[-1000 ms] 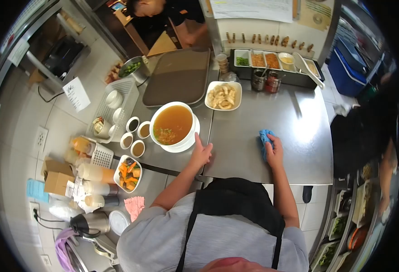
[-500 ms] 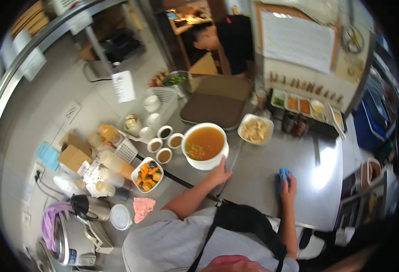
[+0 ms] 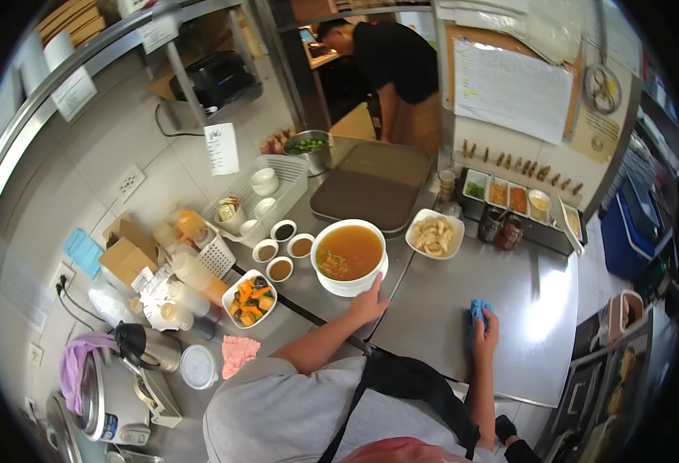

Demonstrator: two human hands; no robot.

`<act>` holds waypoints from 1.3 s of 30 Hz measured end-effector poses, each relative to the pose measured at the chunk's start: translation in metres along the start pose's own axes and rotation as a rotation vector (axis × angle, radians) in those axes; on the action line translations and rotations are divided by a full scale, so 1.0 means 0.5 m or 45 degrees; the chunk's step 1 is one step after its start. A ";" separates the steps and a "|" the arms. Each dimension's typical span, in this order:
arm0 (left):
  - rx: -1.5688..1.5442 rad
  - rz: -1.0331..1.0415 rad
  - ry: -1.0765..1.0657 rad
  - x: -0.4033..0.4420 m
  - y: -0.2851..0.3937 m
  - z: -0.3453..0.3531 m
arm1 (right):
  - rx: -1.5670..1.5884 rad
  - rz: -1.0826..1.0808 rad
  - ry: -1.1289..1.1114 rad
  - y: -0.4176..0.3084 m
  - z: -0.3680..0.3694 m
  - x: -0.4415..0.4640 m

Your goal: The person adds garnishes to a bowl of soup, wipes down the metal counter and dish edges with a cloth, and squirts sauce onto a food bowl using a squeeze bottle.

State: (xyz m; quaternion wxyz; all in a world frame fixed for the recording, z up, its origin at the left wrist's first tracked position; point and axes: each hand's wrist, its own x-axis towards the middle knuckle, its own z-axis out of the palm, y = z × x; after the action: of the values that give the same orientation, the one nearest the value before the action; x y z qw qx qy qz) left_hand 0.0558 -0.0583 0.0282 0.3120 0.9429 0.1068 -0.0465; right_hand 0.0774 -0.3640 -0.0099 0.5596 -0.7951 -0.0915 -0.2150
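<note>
Soup, amber-brown and flecked with green near its left edge, sits in a large round white bowl in the middle of the head camera's view. Beneath the bowl is a round white saucer, resting on the grey stainless-steel desk.

The person's left hand is at the saucer's near right side, unfolded, its fingers stretched along the edge and its thumb held apart; whether it presses on the saucer cannot be told. The right hand grips a crumpled blue cloth over the right part of the desk, fingers and thumb closed about it.

Just left of the bowl stand four small round white cups of brown and dark sauce. Near them is a squarish white dish of orange and dark vegetable pieces, with a crumpled pink cloth closer to the person. Right of the bowl is another squarish white bowl holding pale, curled pieces. Behind lies a rectangular dark brown tray; beyond it, a co-worker in a black T-shirt bends forward.
</note>
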 end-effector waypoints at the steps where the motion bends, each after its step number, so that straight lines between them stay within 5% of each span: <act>1: 0.026 0.020 0.008 0.000 -0.003 0.003 | 0.010 0.010 0.000 -0.001 0.000 0.001; 9: 0.040 0.084 0.094 -0.007 -0.004 0.022 | -0.098 -0.002 0.015 -0.004 -0.006 -0.003; 10: 0.117 0.324 0.299 0.006 -0.028 0.040 | -0.096 0.021 0.014 -0.010 -0.007 -0.001; 14: 0.081 0.112 0.064 0.001 -0.011 0.027 | -0.118 0.008 0.024 -0.010 -0.008 0.000; 32: -0.042 -0.024 -0.010 0.024 -0.017 0.022 | -0.072 0.029 0.037 -0.015 -0.005 0.002; 39: 0.157 0.423 0.203 -0.006 -0.064 0.072 | -0.160 0.047 0.019 0.003 -0.004 -0.002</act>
State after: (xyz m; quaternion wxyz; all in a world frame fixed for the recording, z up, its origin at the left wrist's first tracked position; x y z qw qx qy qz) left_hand 0.0446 -0.0554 -0.0187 0.2475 0.9656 -0.0288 0.0742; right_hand 0.0766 -0.3661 -0.0111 0.5129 -0.8287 -0.0591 -0.2159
